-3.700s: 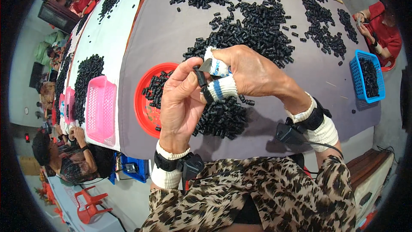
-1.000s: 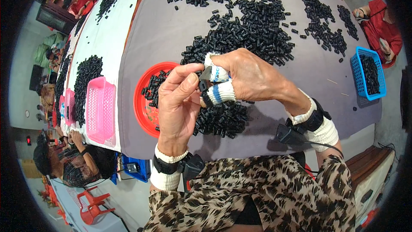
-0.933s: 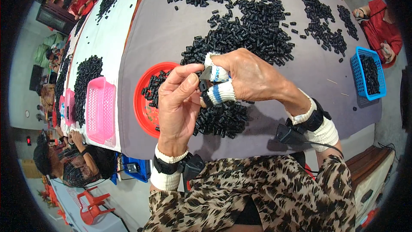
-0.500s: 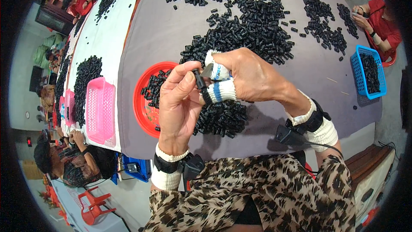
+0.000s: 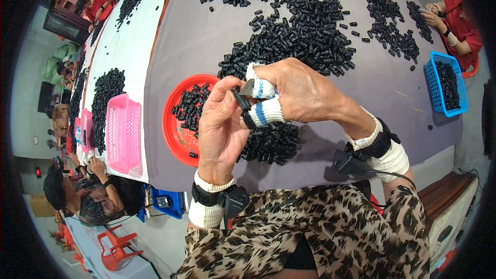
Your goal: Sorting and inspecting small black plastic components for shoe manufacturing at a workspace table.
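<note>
A small black ribbed plastic part (image 5: 241, 99) is pinched between the thumb and fingertips of my left hand (image 5: 221, 137). My right hand (image 5: 307, 92) is closed around a small knife (image 5: 247, 89), whose short grey blade shows at the left hand's fingertips, right beside the part. White cloth sleeves with blue marks wrap my right finger and thumb and hide the knife's handle. Under my hands lies a heap of similar black parts (image 5: 271, 142), and a larger pile (image 5: 289, 41) spreads beyond them. Left of my left hand, a red round tray (image 5: 171, 139) holds more such parts.
A pink basket (image 5: 124, 150) stands on the white-covered table at left. At right is a blue basket (image 5: 433, 80) with black parts, near a co-worker in red (image 5: 460, 36). Another person (image 5: 93, 196) sits at lower left. Black straps and cables circle my wrists.
My left hand has shifted slightly right, and the black part between its fingers is tilted more. The blade stays beside it. The co-worker's hands at right have moved up a little.
</note>
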Demonstrator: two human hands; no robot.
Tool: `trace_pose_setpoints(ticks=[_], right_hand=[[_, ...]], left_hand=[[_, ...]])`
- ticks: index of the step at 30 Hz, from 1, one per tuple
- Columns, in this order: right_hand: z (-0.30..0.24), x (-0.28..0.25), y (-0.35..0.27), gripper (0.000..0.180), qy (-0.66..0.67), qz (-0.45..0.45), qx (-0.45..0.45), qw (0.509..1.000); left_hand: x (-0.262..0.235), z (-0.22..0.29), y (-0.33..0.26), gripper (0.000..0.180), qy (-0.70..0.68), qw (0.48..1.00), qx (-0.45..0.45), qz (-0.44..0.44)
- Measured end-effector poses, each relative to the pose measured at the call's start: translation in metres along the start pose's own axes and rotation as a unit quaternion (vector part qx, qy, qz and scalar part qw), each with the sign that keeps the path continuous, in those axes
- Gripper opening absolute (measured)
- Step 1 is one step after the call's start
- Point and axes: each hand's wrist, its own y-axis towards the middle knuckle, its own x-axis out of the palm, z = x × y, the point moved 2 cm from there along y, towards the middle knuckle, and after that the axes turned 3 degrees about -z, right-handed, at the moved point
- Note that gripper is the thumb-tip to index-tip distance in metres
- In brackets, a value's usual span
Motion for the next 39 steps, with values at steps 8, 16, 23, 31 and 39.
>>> trace_pose_setpoints(ticks=[8,16,23,31,39], right_hand=[[-0.0001,-0.0010,-0.0012,0.036,0.016,-0.008,0.012,1.000],[0.0008,-0.0010,-0.0009,0.036,0.006,-0.014,0.010,1.000],[0.0061,0.0006,-0.0016,0.031,-0.010,0.002,-0.030,1.000],[0.0029,0.0002,-0.0028,0.035,0.016,0.012,-0.018,1.000],[0.0063,0.0012,-0.0025,0.028,-0.029,-0.001,-0.019,0.999]], left_hand=[[-0.0021,-0.0014,-0.0001,0.021,-0.008,1.000,-0.004,-0.002],[-0.0027,-0.0008,-0.0008,0.022,-0.011,1.000,-0.012,-0.003],[0.0018,-0.0019,0.0002,0.020,-0.001,1.000,-0.007,0.002],[0.0043,-0.0027,-0.0001,0.022,-0.017,1.000,-0.009,0.009],[0.0050,-0.0016,-0.0018,0.023,0.009,1.000,-0.010,0.017]])
